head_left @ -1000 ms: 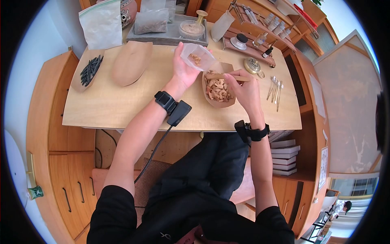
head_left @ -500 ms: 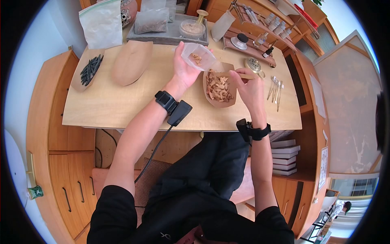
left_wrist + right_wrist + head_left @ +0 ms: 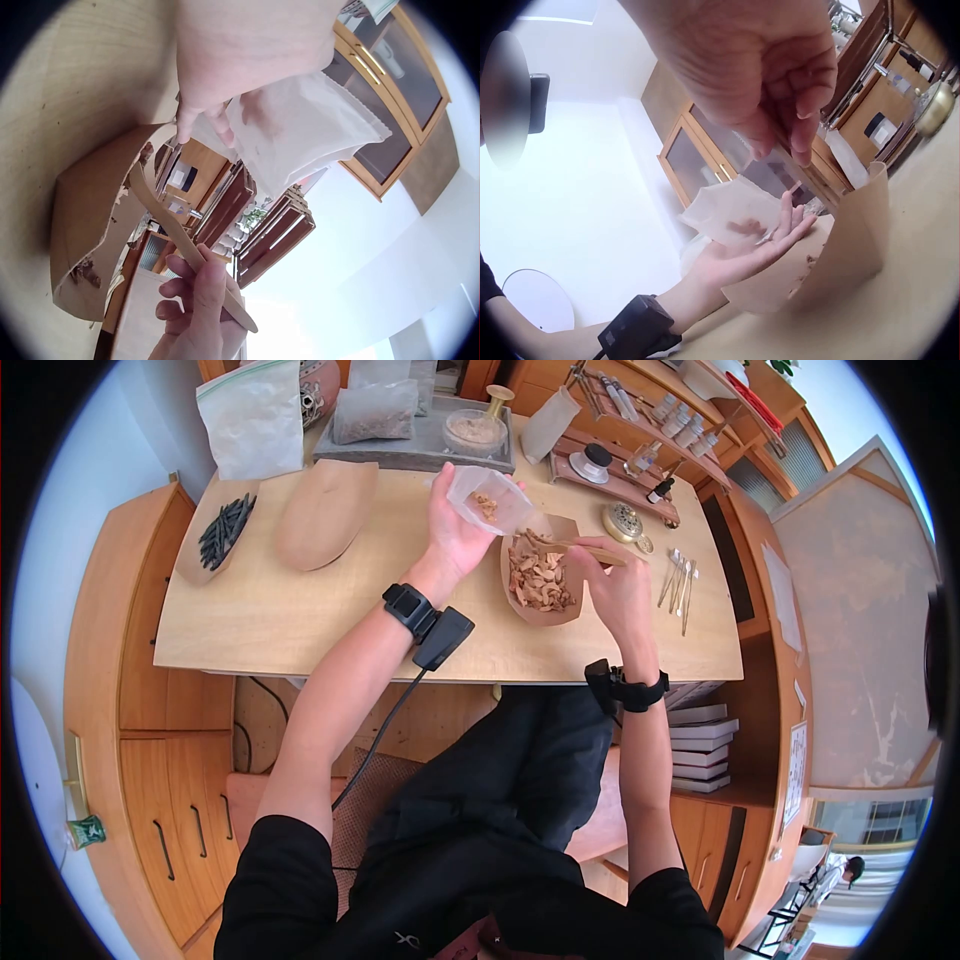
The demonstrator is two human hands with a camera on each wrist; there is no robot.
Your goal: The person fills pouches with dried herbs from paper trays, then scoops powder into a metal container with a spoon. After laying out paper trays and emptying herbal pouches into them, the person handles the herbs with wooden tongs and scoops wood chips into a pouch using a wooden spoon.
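Note:
My left hand (image 3: 452, 545) holds a translucent paper pouch (image 3: 508, 512), its mouth open, with a few brown shavings (image 3: 484, 507) inside. The pouch tilts beside a folded brown paper tray (image 3: 545, 618) full of pale wood-like shavings (image 3: 540, 582). In my right hand (image 3: 620, 598) a slim, curved wooden scoop (image 3: 180, 240) is pinched between thumb and fingers. Its far end dips over the tray's rim among the shavings in the left wrist view. From the right wrist, the left hand's fingers stretch along the pouch, close above the tray.
Brown leather-like sheets (image 3: 325, 520) lie at left, one bearing black sticks (image 3: 227, 530). Behind stand a grey tray (image 3: 430, 448) with bags and a glass bowl (image 3: 474, 432), plus a wooden rack (image 3: 630, 485) of bottles. A brass container (image 3: 622, 520) and small metal tools (image 3: 678, 585) sit at right.
My right hand has shifted slightly right and the scoop's end has moved within the tray, with shavings turned about. The left hand and pouch have stayed nearly still.

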